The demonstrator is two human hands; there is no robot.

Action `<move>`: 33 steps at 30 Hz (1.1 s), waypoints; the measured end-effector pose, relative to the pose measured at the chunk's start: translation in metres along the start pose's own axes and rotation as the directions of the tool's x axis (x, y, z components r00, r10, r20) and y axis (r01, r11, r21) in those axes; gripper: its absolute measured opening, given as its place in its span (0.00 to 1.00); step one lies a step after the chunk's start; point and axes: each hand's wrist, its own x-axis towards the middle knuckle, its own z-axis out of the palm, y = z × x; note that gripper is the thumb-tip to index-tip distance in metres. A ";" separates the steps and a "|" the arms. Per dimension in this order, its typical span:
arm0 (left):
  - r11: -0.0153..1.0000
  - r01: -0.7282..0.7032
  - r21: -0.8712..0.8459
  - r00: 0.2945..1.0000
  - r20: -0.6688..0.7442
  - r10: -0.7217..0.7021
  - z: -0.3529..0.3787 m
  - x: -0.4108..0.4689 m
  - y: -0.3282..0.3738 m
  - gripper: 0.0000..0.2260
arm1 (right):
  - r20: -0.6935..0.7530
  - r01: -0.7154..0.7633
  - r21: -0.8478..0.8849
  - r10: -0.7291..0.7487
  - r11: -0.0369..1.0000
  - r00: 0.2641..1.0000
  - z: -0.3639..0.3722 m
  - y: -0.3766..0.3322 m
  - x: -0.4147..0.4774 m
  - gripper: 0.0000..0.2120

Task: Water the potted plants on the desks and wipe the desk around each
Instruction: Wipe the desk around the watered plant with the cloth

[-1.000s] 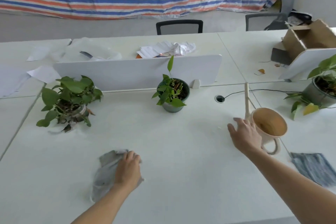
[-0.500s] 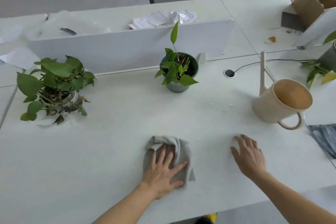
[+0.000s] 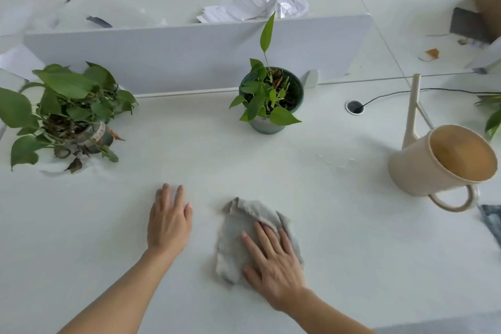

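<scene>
A crumpled grey cloth (image 3: 238, 228) lies on the white desk (image 3: 352, 252) near its front. My right hand (image 3: 273, 257) presses flat on the cloth with straight fingers. My left hand (image 3: 169, 218) rests flat on the bare desk just left of the cloth, holding nothing. A small plant in a dark green pot (image 3: 268, 102) stands at the middle back. A leafy plant in a tipped-looking pot (image 3: 67, 114) sits at the left. A beige watering can (image 3: 436, 157) with a long thin spout stands at the right. Small water drops (image 3: 336, 163) lie between can and pot.
A white divider panel (image 3: 189, 49) runs behind the plants, with crumpled papers (image 3: 254, 8) beyond it. A cable grommet (image 3: 354, 107) with a black cord sits right of the middle pot. Another plant's leaves (image 3: 492, 114) and a dark cloth (image 3: 492, 221) show at the right edge.
The cloth passed from my left hand to my right hand. My left hand has moved off to the left onto the bare desk; my right hand slid left onto the cloth.
</scene>
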 end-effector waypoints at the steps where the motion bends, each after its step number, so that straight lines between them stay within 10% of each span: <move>1: 0.998 0.059 0.000 0.998 -0.011 -0.059 0.004 0.001 0.006 0.21 | 0.007 -0.054 -0.017 0.054 0.998 0.999 -0.005 0.021 -0.007 0.32; 5: 0.956 0.283 -0.082 0.958 -0.013 -0.285 0.011 -0.008 0.032 0.29 | -0.072 -0.375 -0.132 0.368 0.918 0.927 -0.047 0.123 -0.006 0.40; 12: 0.960 0.273 -0.059 0.958 -0.075 -0.277 0.042 0.004 0.048 0.31 | -0.110 -0.776 -0.023 0.769 0.631 0.629 -0.095 0.230 0.139 0.44; 18: 0.958 0.282 -0.047 0.954 -0.096 -0.286 0.042 0.005 0.047 0.31 | -0.009 -0.172 -0.147 0.173 0.974 0.985 -0.052 0.120 0.104 0.38; 24: 0.959 0.281 -0.034 0.953 -0.112 -0.283 0.038 0.004 0.051 0.30 | 0.150 0.320 -0.242 -0.291 0.916 0.945 -0.066 0.181 0.104 0.36; 27: 0.959 0.284 -0.018 0.952 -0.117 -0.284 0.039 0.004 0.051 0.31 | 0.024 -0.117 -0.226 0.126 0.967 0.992 -0.093 0.239 0.166 0.39; 30: 0.958 0.285 -0.006 0.951 -0.119 -0.284 0.040 0.005 0.050 0.31 | -0.067 -0.543 -0.071 0.539 0.837 0.839 -0.093 0.223 0.212 0.39; 33: 0.958 0.287 0.001 0.952 -0.114 -0.285 0.040 0.005 0.047 0.31 | 0.002 -0.537 -0.063 0.538 0.841 0.843 -0.074 0.158 0.201 0.38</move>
